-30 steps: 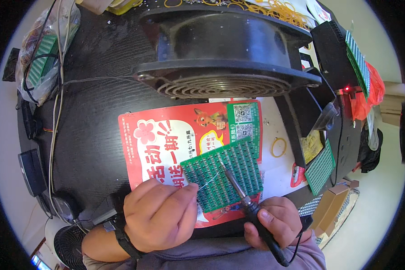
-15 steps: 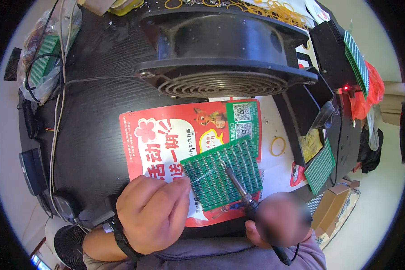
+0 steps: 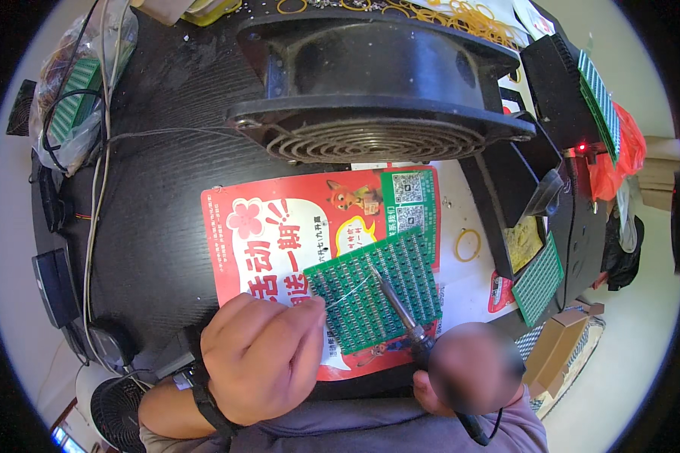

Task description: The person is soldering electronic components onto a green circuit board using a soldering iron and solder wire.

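Note:
A green circuit board [image 3: 375, 293] with dense rows of small parts lies tilted on a red printed sheet [image 3: 227, 219]. Pinched between the thumb and fingers of my left hand [image 3: 263, 355], a thin strand of solder wire [image 3: 347, 294] reaches over the board toward the iron's tip. My right hand [image 3: 468, 371], partly blurred, grips a soldering iron [image 3: 403, 313] by its dark handle. The iron's metal tip points up and left onto the middle of the board, where the wire's end meets it or comes very close.
Beyond the sheet stands a large black fan [image 3: 378, 90]. To the right are a black holder with a yellow sponge [image 3: 523, 243], another green board [image 3: 538, 281] and a rubber band [image 3: 467, 244]. Cables [image 3: 98, 204] and a plastic bag [image 3: 75, 98] line the left side.
My left hand has shifted slightly right, bringing the solder wire's end closer to the iron's tip. The iron and the board look almost unmoved.

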{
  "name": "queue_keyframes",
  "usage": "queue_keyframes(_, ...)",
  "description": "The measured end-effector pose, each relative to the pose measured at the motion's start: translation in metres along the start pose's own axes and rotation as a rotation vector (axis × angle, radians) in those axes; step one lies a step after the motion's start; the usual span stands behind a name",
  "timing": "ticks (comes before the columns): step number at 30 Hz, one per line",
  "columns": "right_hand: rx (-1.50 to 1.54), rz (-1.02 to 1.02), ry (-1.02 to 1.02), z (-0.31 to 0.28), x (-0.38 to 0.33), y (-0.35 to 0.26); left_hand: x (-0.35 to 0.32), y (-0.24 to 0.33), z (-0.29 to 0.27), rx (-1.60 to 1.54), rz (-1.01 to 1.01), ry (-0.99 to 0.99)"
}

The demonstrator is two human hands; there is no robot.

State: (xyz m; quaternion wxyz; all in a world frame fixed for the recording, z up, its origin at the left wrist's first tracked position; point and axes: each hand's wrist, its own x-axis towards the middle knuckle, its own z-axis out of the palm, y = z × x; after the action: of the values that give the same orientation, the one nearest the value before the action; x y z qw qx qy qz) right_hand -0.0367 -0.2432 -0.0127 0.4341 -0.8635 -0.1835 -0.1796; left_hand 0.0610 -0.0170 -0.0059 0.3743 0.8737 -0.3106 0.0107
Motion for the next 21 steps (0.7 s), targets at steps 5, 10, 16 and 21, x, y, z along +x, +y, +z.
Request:
queue_keyframes(5,-0.014,0.007,0.013,-0.002,0.004,-0.005,0.003,0.008,-0.024,-0.083,-0.188,-0.018)
queue_keyframes(10,-0.043,0.013,0.031,0.001,0.000,-0.001,0.009,0.006,-0.037,-0.715,-0.800,0.157)
queue_keyframes(16,-0.032,-0.029,0.059,0.002,0.001,-0.002,-0.007,-0.015,-0.056,-0.474,-0.513,0.431)
queue_keyframes(21,0.000,-0.017,0.034,-0.001,0.000,-0.004,-0.015,-0.019,-0.065,-0.462,-0.103,0.768)
